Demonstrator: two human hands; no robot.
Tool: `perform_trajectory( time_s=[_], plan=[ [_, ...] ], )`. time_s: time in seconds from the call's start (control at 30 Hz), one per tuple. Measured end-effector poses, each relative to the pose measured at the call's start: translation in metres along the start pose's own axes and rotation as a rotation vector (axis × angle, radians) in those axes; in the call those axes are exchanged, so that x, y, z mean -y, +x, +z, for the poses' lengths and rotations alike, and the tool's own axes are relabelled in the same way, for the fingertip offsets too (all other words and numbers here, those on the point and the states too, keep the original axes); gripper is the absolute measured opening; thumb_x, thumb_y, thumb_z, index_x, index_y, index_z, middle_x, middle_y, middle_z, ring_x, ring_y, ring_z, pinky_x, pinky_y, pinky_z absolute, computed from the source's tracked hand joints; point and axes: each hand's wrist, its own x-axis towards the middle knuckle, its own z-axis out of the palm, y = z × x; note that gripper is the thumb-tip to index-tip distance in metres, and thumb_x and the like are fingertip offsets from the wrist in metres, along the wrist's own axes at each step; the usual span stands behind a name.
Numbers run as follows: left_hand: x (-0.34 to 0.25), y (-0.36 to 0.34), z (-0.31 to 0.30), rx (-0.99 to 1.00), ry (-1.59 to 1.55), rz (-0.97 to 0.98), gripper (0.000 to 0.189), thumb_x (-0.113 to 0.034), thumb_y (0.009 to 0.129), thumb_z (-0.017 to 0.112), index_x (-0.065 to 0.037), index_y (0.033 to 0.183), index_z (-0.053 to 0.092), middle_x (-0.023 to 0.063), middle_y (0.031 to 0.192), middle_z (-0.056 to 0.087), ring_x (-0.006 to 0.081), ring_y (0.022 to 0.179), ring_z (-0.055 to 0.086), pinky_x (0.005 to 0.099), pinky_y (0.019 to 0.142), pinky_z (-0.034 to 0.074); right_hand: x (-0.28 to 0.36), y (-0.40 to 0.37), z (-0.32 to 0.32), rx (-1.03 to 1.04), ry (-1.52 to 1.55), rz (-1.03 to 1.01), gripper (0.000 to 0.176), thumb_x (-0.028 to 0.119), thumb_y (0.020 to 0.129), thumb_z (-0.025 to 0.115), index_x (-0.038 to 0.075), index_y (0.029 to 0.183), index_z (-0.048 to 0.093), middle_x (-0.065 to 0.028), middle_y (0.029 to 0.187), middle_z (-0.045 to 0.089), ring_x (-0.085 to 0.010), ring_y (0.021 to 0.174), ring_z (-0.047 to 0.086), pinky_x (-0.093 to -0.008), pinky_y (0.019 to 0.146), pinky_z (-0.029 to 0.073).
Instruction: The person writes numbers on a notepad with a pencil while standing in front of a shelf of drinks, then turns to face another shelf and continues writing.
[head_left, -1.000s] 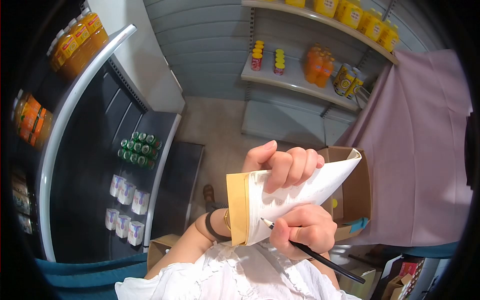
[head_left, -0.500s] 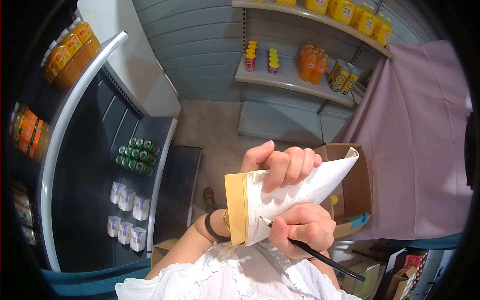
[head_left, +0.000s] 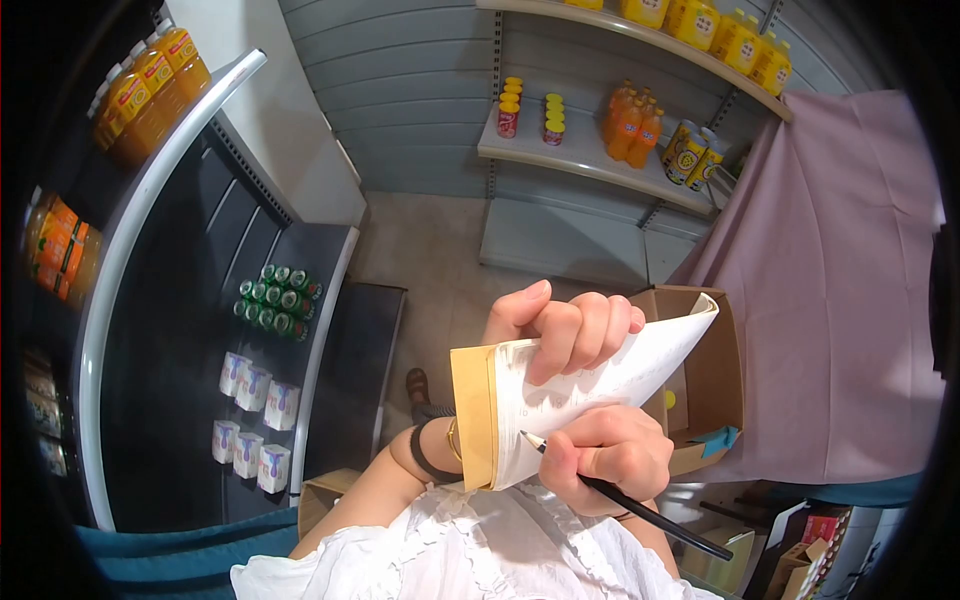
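Note:
My left hand reaches up behind a notebook, its fingers curled over the far edge of the page. The notebook has white pages with rows of faint handwriting and a yellowish cover folded out along its left side. In my right hand is a long black pencil, gripped near its sharpened end. The pencil's tip is right at the page, close to the notebook's left side. A black band and a thin bracelet circle my left wrist, partly behind the cover.
An open cardboard box stands behind the notebook at right. Green cans and white packs sit on the left shelf. Orange bottles and yellow cans occupy the back shelf. A pinkish cloth hangs at right.
My view has shifted slightly, so the shelves sit a little differently in the frame. Both hands, the notebook and the pencil keep nearly the same position.

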Motion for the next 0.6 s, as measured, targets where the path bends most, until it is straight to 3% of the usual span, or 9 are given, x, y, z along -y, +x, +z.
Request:
perform_trajectory(
  time_s=[0.3, 0.37, 0.5, 0.6],
  plan=[
    [0.0017, -0.0039, 0.0008, -0.016, 0.001, 0.000, 0.046, -0.026, 0.094, 0.017, -0.016, 0.050, 0.023, -0.0033, 0.056, 0.026, 0.0133, 0.066, 0.029, 0.0318, 0.089, 0.030, 0.0024, -0.0017, -0.0004, -0.002, -0.005, 0.009, 0.032, -0.007, 0.068, 0.072, 0.005, 0.058, 0.044, -0.0053, 0.057, 0.058, -0.0168, 0.045, 0.055, -0.0265, 0.043, 0.046],
    [0.0026, -0.0045, 0.0012, -0.011, -0.005, 0.013, 0.045, -0.027, 0.094, 0.015, -0.018, 0.050, 0.024, -0.0039, 0.056, 0.028, 0.0136, 0.065, 0.030, 0.0320, 0.087, 0.030, 0.0006, -0.0017, -0.0007, 0.015, -0.032, -0.036, 0.030, -0.004, 0.069, 0.070, 0.010, 0.066, 0.043, -0.0042, 0.056, 0.058, -0.0151, 0.042, 0.054, -0.0242, 0.042, 0.043],
    [0.0035, -0.0051, 0.0014, -0.011, 0.007, 0.024, 0.046, -0.027, 0.093, 0.015, -0.018, 0.050, 0.024, -0.0040, 0.056, 0.028, 0.0136, 0.066, 0.030, 0.0320, 0.088, 0.030, 0.0015, -0.0025, -0.0012, 0.020, -0.027, -0.035, 0.030, -0.004, 0.069, 0.070, 0.010, 0.066, 0.043, -0.0043, 0.056, 0.059, -0.0154, 0.043, 0.055, -0.0241, 0.042, 0.043],
    [0.0046, -0.0050, 0.0002, 0.008, 0.008, 0.037, 0.046, -0.027, 0.093, 0.015, -0.018, 0.049, 0.025, -0.0039, 0.057, 0.029, 0.0136, 0.066, 0.030, 0.0320, 0.088, 0.030, 0.0040, -0.0025, -0.0014, 0.008, -0.008, 0.000, 0.031, -0.007, 0.068, 0.072, 0.005, 0.057, 0.046, -0.0052, 0.057, 0.058, -0.0161, 0.045, 0.055, -0.0266, 0.043, 0.046]
  ],
)
